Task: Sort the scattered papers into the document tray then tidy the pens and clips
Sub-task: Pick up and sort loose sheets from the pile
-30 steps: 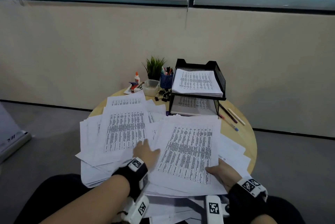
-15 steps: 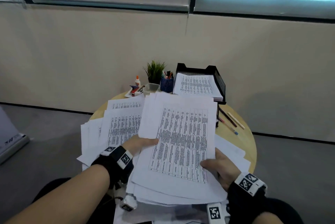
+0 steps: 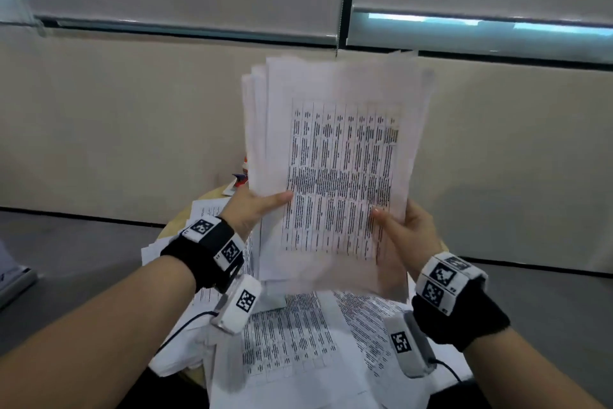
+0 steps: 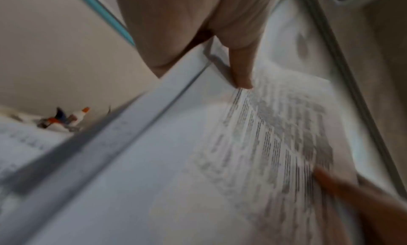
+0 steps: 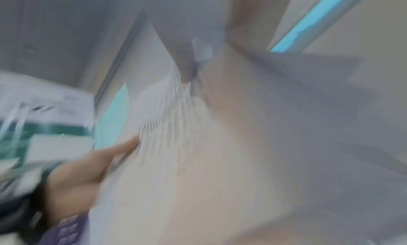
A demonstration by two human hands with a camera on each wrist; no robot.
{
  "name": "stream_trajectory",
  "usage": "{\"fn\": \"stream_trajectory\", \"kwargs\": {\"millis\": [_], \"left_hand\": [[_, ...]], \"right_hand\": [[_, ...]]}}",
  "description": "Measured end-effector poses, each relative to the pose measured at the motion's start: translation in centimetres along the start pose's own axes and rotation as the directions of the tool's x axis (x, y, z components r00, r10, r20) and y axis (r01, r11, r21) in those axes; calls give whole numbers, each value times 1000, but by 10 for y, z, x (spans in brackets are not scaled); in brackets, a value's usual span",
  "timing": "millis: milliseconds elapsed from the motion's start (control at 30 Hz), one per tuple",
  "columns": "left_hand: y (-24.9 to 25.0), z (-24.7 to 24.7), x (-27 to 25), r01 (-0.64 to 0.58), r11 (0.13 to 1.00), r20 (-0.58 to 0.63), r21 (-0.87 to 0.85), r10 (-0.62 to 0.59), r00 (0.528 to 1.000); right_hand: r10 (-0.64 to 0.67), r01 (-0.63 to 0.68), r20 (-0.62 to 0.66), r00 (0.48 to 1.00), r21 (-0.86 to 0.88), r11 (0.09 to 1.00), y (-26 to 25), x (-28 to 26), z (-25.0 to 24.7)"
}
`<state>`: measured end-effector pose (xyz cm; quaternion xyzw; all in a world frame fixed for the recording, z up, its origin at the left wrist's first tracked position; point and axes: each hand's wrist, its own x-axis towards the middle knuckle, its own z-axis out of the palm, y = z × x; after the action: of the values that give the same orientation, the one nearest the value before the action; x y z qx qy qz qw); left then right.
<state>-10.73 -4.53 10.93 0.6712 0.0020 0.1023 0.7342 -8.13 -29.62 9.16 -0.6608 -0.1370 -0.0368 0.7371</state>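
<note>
A thick stack of printed papers (image 3: 338,170) stands nearly upright in the air above the table, held by both hands. My left hand (image 3: 255,206) grips its lower left edge, thumb across the front sheet. My right hand (image 3: 403,226) grips the lower right edge, thumb on the print. In the left wrist view the left thumb (image 4: 241,69) presses on the stack of papers (image 4: 198,161). The right wrist view is blurred; it shows the papers (image 5: 176,144) and the left hand (image 5: 88,167). More loose papers (image 3: 292,342) lie on the round table. The stack hides the document tray and pens.
A glue bottle (image 4: 80,114) and a small stapler-like item (image 3: 237,181) sit at the table's far left. The wooden table edge (image 3: 172,226) shows left of the sheets. A beige wall with window blinds stands behind. Grey floor surrounds the table.
Both hands lifted the stack off the table and tipped it upright, raising it in front of the tray. The head view tilted upward.
</note>
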Motion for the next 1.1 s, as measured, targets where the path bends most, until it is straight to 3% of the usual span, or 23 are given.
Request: {"fn": "stream_trajectory", "kwargs": {"millis": [233, 433, 533, 733, 900, 1100], "left_hand": [[-6, -6, 1, 28, 998, -5, -54, -28, 1000], [-15, 8, 1, 12, 998, -68, -61, -16, 998], [-29, 6, 4, 17, 998, -90, -54, -22, 996], [-46, 10, 4, 116, 991, -97, -66, -122, 988], [-35, 17, 10, 36, 998, -125, -47, -41, 991], [-38, 12, 12, 42, 999, -41, -15, -42, 998]], "right_hand": [[-6, 6, -12, 1000, -15, 1000, 0, 6, -3], [56, -50, -68, 996, 89, 995, -12, 5, 0], [86, -86, -5, 996, -22, 996, -8, -3, 0], [185, -185, 30, 982, -7, 983, 26, 1, 1], [151, -151, 14, 989, 4, 989, 16, 9, 5], [83, -84, -16, 996, -18, 996, 3, 12, -1]]}}
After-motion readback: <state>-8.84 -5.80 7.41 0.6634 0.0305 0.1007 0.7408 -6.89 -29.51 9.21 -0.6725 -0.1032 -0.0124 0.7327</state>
